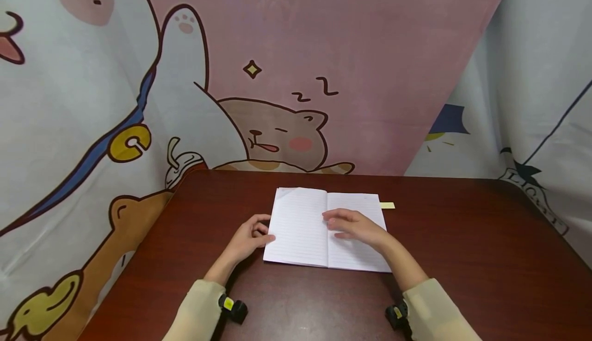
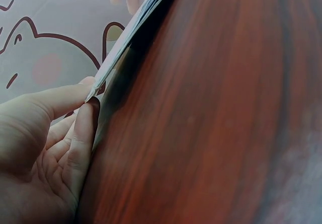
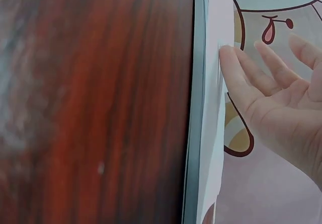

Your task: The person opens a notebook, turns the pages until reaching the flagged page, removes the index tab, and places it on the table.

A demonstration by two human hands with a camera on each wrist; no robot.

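A lined notebook [image 1: 298, 228] lies spread at its middle fold on the table, its pages showing no writing that I can make out. At its left edge my left hand [image 1: 247, 238] pinches the pages and cover, thumb on top and a finger underneath, as the left wrist view shows at the notebook's edge [image 2: 113, 53]. Over the right page hovers my right hand [image 1: 358, 225], its fingers loosely extended toward the fold. In the right wrist view one digit of the right hand [image 3: 282, 98] touches the paper [image 3: 214, 98]; nothing is gripped there.
A pale yellow tab [image 1: 387, 205] sticks out from the notebook's right side. The dark reddish-brown table [image 1: 462, 259] reaches back to a cartoon-printed cloth [image 1: 379, 74]. Black wrist cameras [image 1: 238, 311] sit at both sleeve cuffs.
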